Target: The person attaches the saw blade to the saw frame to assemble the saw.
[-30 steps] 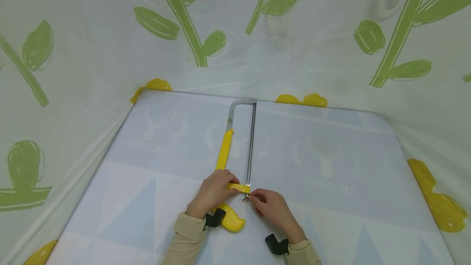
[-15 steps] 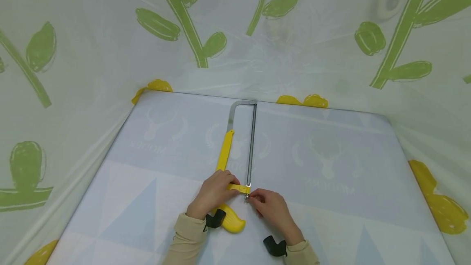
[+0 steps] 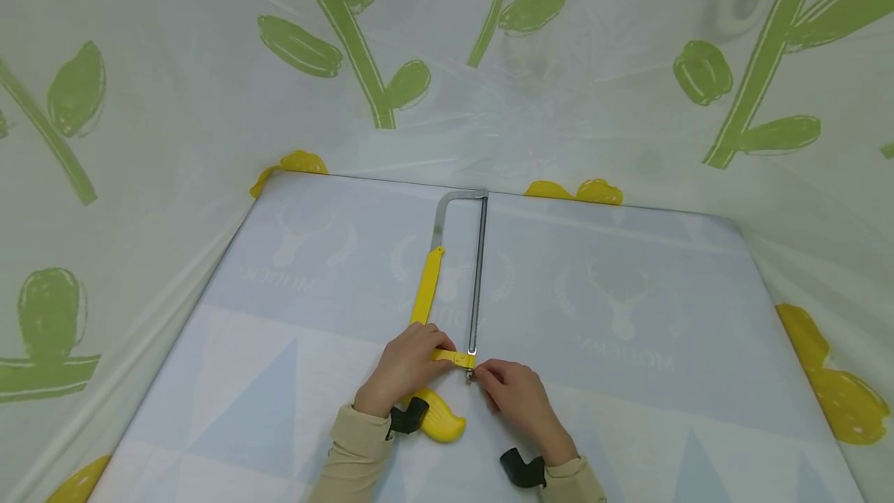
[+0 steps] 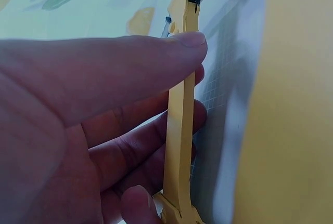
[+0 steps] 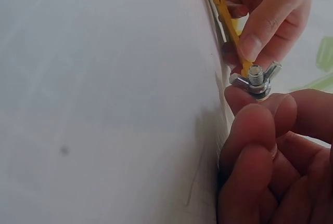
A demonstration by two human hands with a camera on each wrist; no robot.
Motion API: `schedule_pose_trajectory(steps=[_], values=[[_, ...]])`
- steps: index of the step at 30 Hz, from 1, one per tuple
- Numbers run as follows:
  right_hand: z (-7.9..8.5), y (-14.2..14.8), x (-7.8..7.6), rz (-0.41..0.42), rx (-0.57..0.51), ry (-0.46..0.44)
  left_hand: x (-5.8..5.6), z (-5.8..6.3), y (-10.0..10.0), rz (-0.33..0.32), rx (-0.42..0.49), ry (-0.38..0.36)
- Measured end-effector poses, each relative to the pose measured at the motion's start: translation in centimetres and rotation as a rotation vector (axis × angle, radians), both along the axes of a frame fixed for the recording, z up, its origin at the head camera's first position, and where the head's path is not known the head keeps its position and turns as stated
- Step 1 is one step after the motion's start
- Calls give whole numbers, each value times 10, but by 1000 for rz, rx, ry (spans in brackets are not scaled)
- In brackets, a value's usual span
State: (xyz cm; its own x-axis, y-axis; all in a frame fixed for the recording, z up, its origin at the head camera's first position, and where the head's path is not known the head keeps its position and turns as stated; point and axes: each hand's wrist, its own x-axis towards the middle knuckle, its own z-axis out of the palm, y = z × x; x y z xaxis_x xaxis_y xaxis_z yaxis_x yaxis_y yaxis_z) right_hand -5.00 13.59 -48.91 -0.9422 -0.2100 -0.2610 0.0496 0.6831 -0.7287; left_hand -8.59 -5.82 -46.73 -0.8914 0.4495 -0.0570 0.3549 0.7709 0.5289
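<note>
We see the left hand pinching the yellow crosspiece of the hacksaw, which lies on the table. The right hand has curled fingertips at the wing nut; whether they grip it, we cannot tell. Only the right wrist view shows us the threaded stud. Against a second ago, we find the nut's wings turned, the saw unmoved.
</note>
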Motion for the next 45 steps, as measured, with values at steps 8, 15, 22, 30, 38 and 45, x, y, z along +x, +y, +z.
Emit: schedule_pose_trajectory(steps=[8, 15, 22, 30, 38, 45], values=[[1, 1, 2, -3, -8, -25, 1, 0, -1, -4, 13, -2], [1, 1, 3, 6, -6, -21, 1, -2, 0, -2, 11, 13], [1, 2, 1, 35, -17, -13, 1, -3, 0, -3, -8, 22], [1, 2, 1, 36, -7, 10, 0, -2, 0, -5, -5, 24], [1, 0, 1, 10, 7, 20, 0, -3, 0, -5, -12, 22], [-2, -1, 0, -5, 35, 25, -1, -1, 1, 1, -13, 16]])
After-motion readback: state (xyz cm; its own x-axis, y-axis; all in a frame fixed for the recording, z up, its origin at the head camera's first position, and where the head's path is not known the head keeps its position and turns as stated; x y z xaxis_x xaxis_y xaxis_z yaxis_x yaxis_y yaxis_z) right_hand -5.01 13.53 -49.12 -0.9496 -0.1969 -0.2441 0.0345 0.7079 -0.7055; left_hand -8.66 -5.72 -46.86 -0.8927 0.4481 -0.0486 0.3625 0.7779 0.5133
